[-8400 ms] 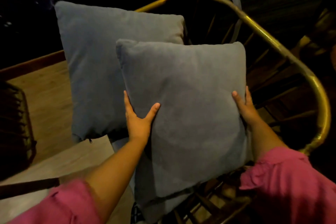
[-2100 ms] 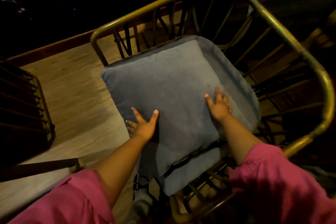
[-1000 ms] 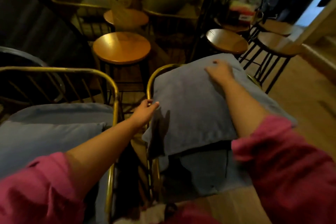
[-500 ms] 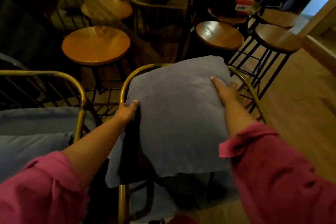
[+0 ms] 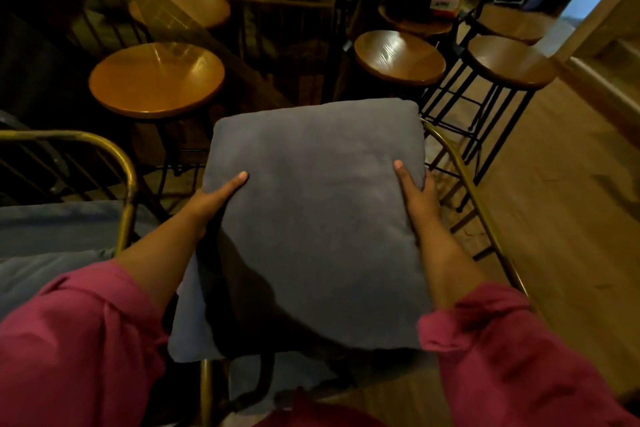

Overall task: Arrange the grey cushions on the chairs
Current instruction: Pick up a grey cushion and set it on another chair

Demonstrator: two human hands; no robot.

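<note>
A square grey cushion (image 5: 311,218) fills the middle of the view, held above a brass-framed chair (image 5: 467,191). My left hand (image 5: 214,198) grips its left edge, thumb on top. My right hand (image 5: 415,191) grips its right edge the same way. A second grey cushion (image 5: 194,322) lies beneath it on the chair seat, showing at the lower left. The neighbouring brass chair (image 5: 124,170) on the left holds more grey cushions (image 5: 52,246). Pink sleeves cover both forearms.
Round wooden stools stand beyond the chairs: one at the left (image 5: 156,80), one centre right (image 5: 398,55), one at the right (image 5: 509,62) on black metal legs. More chairs and stools stand in the dim background. Wooden floor (image 5: 561,218) runs along the right.
Both hands have shifted to the cushion's side edges and lifted it toward me. The left hand has left the chair frame. The view has tilted slightly downward.
</note>
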